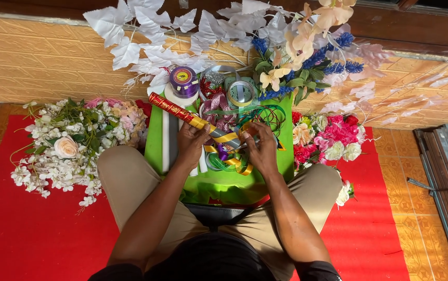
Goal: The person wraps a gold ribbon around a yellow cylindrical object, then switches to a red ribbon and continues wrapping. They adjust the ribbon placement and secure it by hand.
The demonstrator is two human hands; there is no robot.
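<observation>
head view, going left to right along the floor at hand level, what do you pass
White artificial flower bunch with a peach rose → left hand pinching a red-and-gold patterned tube → gold satin ribbon → right hand → pink, red and cream artificial flower cluster → brown wooden door frame.

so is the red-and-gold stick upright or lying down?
Lying down: the red-and-gold stick slants across the green board, its lower end in the left hand.

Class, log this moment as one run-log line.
left hand: grips gold ribbon | right hand: pinches same ribbon | surface: green board | nearby: purple spool
</observation>
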